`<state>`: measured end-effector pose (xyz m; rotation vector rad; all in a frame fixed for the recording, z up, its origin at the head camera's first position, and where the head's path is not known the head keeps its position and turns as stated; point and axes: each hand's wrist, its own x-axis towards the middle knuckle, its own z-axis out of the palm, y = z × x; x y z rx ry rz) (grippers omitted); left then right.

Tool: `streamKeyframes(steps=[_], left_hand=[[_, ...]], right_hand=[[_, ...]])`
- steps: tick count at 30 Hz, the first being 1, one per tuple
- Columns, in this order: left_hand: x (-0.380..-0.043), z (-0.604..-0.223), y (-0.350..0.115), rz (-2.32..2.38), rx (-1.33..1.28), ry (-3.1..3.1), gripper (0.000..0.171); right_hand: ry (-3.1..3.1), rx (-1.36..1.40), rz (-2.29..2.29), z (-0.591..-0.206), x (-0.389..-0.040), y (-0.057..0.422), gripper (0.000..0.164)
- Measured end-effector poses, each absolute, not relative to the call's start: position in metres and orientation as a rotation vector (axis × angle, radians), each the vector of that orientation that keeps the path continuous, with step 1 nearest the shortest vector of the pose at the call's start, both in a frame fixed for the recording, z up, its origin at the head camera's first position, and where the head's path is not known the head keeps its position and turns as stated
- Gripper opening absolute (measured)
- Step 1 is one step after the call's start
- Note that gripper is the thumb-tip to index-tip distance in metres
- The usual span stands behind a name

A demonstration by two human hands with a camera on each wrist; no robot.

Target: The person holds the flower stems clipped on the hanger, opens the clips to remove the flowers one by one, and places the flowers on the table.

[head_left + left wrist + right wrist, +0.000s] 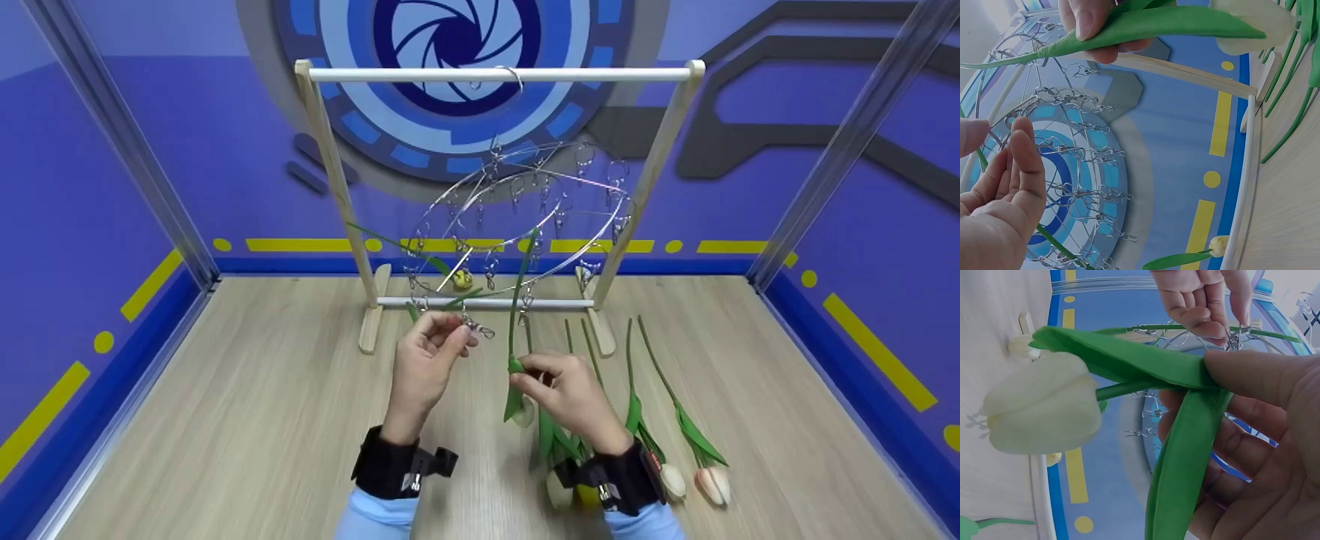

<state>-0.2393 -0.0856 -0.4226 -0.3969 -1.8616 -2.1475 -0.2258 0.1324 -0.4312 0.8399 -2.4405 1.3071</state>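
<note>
A round wire hanger (455,268) with many metal clips hangs by its hook from a wooden rack. My left hand (426,360) pinches one of its clips (480,328) at the near side between thumb and fingers. In my right hand (574,390) is an artificial white tulip (1044,405), gripped where its green leaves meet the stem. The bloom points down towards me and the bare stem rises beside the hanger. Stem and clip are apart in the head view. Left of the hanger, a yellow tulip (462,279) hangs low behind the wires.
The rack has a white top bar (420,75), wooden posts (651,172) and feet on the wooden table (262,420). More tulips lie to the right, including a pink-white one (712,485), a white one (672,481) and several stems beneath my right hand. Blue-purple panels enclose the table.
</note>
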Motion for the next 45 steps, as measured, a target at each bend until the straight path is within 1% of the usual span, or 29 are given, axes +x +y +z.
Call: streamKeyframes(steps=[3, 13, 22, 29, 35, 38, 43, 45], left_hand=[[-0.240, -0.422, -0.086, -2.148, -0.392, -1.821, 0.018], [-0.242, -0.420, -0.088, -2.207, -0.406, -1.681, 0.022], [-0.240, -0.417, -0.094, -2.200, -0.385, -1.741, 0.027], [-0.238, -0.416, -0.103, -1.958, -0.337, -2.013, 0.034], [-0.233, -0.416, -0.109, -1.712, -0.354, -2.146, 0.035], [-0.231, -0.415, -0.110, -1.637, -0.364, -2.170, 0.036], [-0.225, -0.414, -0.112, -1.463, -0.392, -2.222, 0.035], [-0.222, -0.415, -0.112, -1.375, -0.407, -2.239, 0.037]], right_hand=[[-2.455, 0.816, 1.310, -0.429, -0.224, 0.135, 0.007], [-2.421, 0.781, 1.270, -0.425, -0.221, 0.145, 0.004], [-2.315, 0.785, 1.303, -0.422, -0.222, 0.152, 0.007], [-2.315, 0.767, 1.345, -0.420, -0.225, 0.161, 0.015], [-2.338, 0.669, 1.358, -0.420, -0.225, 0.171, 0.006], [-2.348, 0.631, 1.369, -0.420, -0.225, 0.175, 0.007], [-2.335, 0.586, 1.392, -0.420, -0.227, 0.181, 0.013], [-2.312, 0.579, 1.387, -0.420, -0.228, 0.184, 0.012]])
